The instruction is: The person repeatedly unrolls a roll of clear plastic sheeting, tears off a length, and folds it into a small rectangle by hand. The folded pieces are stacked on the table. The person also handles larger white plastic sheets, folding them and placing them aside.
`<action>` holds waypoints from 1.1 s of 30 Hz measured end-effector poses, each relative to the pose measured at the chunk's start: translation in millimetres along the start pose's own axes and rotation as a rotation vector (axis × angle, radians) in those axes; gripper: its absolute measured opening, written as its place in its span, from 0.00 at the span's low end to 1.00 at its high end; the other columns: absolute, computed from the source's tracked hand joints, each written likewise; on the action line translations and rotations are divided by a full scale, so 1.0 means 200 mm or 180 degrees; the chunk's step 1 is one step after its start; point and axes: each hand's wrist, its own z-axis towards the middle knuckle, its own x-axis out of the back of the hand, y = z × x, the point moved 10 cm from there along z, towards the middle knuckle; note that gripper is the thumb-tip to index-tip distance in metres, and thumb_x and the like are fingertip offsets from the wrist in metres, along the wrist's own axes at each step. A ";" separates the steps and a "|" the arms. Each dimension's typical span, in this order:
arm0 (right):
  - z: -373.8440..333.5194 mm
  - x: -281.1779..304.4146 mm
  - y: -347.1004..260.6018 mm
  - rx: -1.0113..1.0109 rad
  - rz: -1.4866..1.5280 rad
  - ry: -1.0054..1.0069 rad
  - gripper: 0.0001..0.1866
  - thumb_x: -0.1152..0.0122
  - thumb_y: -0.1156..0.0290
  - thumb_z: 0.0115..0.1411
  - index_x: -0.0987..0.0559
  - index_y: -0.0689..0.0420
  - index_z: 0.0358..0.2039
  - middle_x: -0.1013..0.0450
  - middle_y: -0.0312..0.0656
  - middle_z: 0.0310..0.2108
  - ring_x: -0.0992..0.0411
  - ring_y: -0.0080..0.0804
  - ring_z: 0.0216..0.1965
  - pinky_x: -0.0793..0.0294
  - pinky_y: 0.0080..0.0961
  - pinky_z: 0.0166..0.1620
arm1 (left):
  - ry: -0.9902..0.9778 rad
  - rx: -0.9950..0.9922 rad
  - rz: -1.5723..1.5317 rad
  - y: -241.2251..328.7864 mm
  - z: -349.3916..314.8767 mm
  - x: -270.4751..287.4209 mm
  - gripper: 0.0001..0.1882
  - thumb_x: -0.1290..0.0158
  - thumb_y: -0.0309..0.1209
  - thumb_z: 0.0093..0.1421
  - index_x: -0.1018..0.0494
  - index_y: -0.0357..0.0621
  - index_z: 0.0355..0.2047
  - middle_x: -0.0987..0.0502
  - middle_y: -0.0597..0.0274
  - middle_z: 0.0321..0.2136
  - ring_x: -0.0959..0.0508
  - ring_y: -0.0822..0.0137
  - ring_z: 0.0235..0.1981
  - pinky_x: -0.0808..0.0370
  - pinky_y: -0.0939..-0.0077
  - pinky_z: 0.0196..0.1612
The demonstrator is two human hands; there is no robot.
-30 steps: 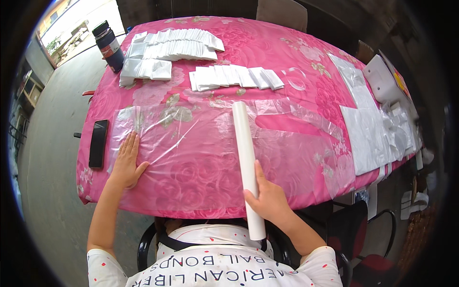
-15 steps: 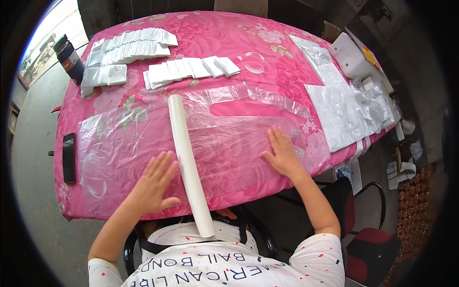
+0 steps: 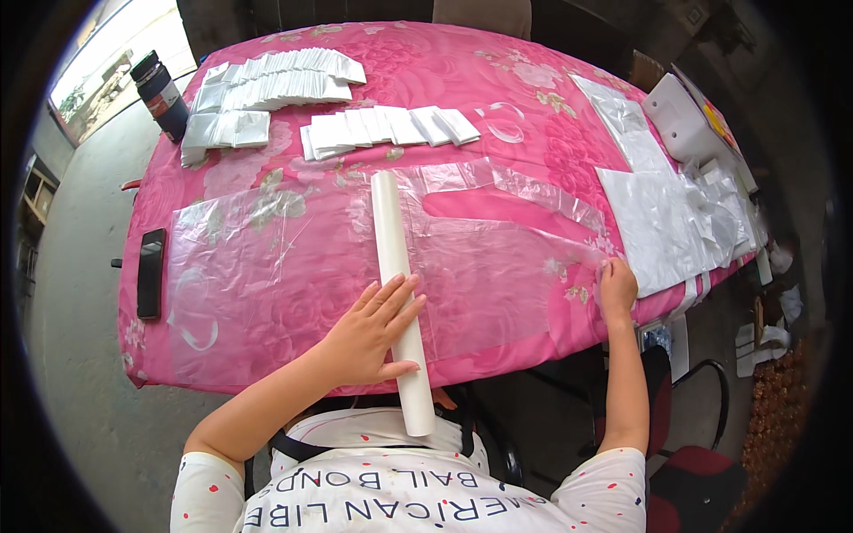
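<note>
A clear, thin plastic sheet (image 3: 484,284) lies spread across the table, with strap-like strips around a cut-out at its far right. Across its middle, pointing toward me, rests a long white tube (image 3: 391,235); its near end overhangs the table edge. My left hand (image 3: 369,333) lies on the tube's near half, fingers stretched and thumb apart, not wrapped round it. Out at the sheet's right end, my right hand (image 3: 619,289) is closed in a pinch on the plastic where a strip ends; the fingertips partly hide the held bit.
Folded white packets (image 3: 391,126) lie in overlapping rows at the far left and centre. A dark bottle (image 3: 162,98) and a black phone (image 3: 151,274) are on the left. Stacked white plastic sheets (image 3: 662,231) and a white box (image 3: 680,115) occupy the right. A chair (image 3: 693,466) stands lower right.
My left hand has moved right, from beside the tube onto it. My right hand has gone from lying flat on the sheet to pinching its right end. The view has shifted slightly.
</note>
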 end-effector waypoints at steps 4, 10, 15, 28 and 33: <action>-0.04 0.03 -0.19 -0.0733 0.2277 -0.1167 0.10 0.49 0.67 0.59 0.24 0.61 0.30 0.28 0.39 0.20 0.29 0.27 0.21 0.31 0.24 0.25 | 0.0082 -0.0064 -0.0081 0.02 0.03 0.00 0.43 0.52 0.55 0.53 0.49 0.37 0.60 0.52 0.43 0.62 0.54 0.47 0.64 0.55 0.53 0.63; -0.53 0.29 -1.29 0.0262 0.3569 -0.3236 0.12 0.47 0.66 0.59 0.23 0.63 0.32 0.26 0.38 0.21 0.29 0.21 0.21 0.29 0.21 0.24 | 0.0350 0.0753 -0.3256 -0.03 0.05 0.03 0.38 0.47 0.42 0.55 0.48 0.34 0.59 0.42 0.45 0.58 0.41 0.56 0.59 0.44 0.60 0.60; -0.81 0.44 -1.79 0.2130 0.3169 -0.3317 0.20 0.47 0.59 0.58 0.29 0.64 0.42 0.29 0.54 0.33 0.29 0.49 0.36 0.31 0.39 0.40 | -0.0106 0.1868 -0.4575 -0.11 -0.04 0.07 0.18 0.48 0.32 0.58 0.31 0.31 0.45 0.23 0.53 0.37 0.23 0.70 0.37 0.27 0.75 0.42; -0.86 0.25 -1.28 0.0644 0.1291 -0.2902 0.27 0.35 0.45 0.43 0.25 0.60 0.27 0.25 0.44 0.24 0.25 0.38 0.28 0.28 0.29 0.31 | 0.0674 0.3282 -0.3903 -0.89 -1.00 0.24 0.06 0.48 0.24 0.52 0.28 0.35 0.31 0.22 0.57 0.26 0.22 0.69 0.26 0.26 0.78 0.31; -1.05 0.12 -1.31 0.0132 0.2032 -0.3684 0.26 0.41 0.48 0.48 0.24 0.61 0.35 0.24 0.49 0.26 0.25 0.44 0.30 0.27 0.33 0.36 | 0.0485 0.3443 -0.3219 -1.02 -1.05 0.30 0.05 0.50 0.21 0.52 0.28 0.34 0.30 0.23 0.58 0.26 0.24 0.73 0.25 0.27 0.81 0.30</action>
